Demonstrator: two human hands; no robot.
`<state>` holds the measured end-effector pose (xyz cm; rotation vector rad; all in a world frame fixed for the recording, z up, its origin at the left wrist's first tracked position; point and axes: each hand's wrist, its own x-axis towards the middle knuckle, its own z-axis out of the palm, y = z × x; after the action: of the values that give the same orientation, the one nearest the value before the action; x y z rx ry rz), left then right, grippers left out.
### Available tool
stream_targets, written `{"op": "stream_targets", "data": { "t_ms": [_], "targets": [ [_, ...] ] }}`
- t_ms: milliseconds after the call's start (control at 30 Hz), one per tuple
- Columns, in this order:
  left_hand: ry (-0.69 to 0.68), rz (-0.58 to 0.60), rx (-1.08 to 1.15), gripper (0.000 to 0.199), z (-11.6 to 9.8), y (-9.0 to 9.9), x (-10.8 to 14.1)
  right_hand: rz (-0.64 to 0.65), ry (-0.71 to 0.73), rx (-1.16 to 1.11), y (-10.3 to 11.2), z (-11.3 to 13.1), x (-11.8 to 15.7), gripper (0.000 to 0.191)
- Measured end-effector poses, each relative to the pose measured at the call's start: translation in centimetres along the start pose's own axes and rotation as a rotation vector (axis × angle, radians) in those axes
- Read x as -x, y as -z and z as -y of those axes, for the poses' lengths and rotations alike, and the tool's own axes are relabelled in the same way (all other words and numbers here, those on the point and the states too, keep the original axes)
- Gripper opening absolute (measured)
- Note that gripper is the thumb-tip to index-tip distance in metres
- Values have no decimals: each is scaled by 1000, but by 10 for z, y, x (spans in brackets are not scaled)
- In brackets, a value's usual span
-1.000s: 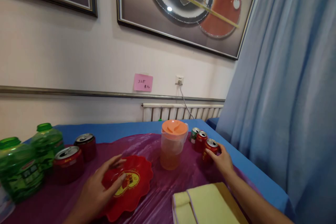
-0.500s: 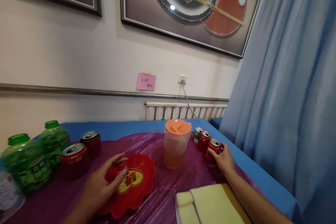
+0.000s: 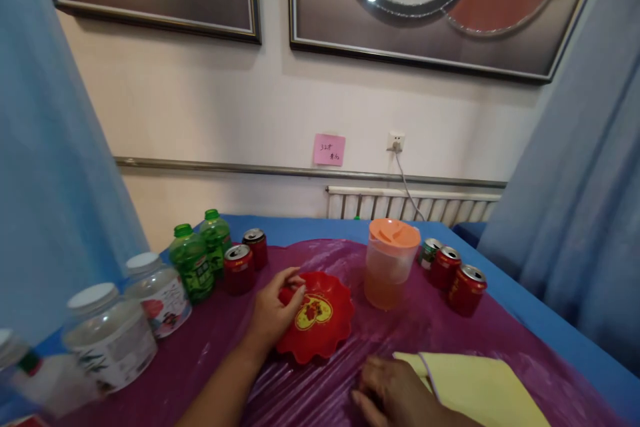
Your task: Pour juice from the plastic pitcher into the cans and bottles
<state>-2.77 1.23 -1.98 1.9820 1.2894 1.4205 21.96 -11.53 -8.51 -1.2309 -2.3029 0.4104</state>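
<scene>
- The left hand reaches over the left side of the red scalloped plate, thumb and fingers curved, with a narrow gap between them; whether they touch it is unclear.
- The right hand is low beside the left edge of the folded yellow cloth, its fingers curled down; whether they grip anything cannot be told.
- The plate lies on the purple plastic sheet over the blue-covered table, between two red cans on the left and the pitcher on the right.
- The pitcher stands upright, orange lid on, amber liquid inside.
- To its right, a green can and two more red cans form a row.
- At the left stand two green bottles and two clear jars with white lids.
</scene>
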Motion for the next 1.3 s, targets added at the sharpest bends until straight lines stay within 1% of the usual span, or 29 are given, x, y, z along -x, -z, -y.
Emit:
{"op": "stream_targets", "data": {
  "t_ms": [67,133,200,300,367,433,500,633,733,800,933,1033,1167,1300],
  "targets": [
    [17,-15,3,37,2,-1,2,44,-67,-1,-11,-12,0,17],
    [36,-31,1,36,5,-1,5,48,-94,-20,-18,-23,2,17],
    [53,-44,-1,35,7,-1,6,44,-66,22,-25,-29,4,16],
    [79,-55,11,36,12,-1,6,71,0,195,-41,-35,2,13],
    [100,-56,29,36,15,-1,4,77,0,281,-52,-36,-1,14],
    [112,-50,43,37,18,-1,1,76,-17,294,-57,-37,-3,13],
    [107,-45,42,38,20,-2,-2,96,-26,284,-55,-37,-6,14],
    [81,-62,-1,39,17,1,-5,148,-28,301,-37,-27,-8,11],
    [75,-113,-17,38,9,2,-9,133,-11,285,-24,-17,-7,8],
    [78,-153,-20,40,2,2,-15,110,-6,279,-19,-11,-7,7],
    [79,-204,-39,46,-13,1,-30,79,5,285,-17,-6,-7,8],
    [73,-218,-47,50,-22,5,-40,78,12,297,-19,-6,-7,9],
    [76,-193,-70,51,-31,17,-48,63,15,279,-21,-6,-10,10],
    [86,-158,-101,47,-29,24,-47,94,26,282,-19,-5,-10,9]
  ]
}}
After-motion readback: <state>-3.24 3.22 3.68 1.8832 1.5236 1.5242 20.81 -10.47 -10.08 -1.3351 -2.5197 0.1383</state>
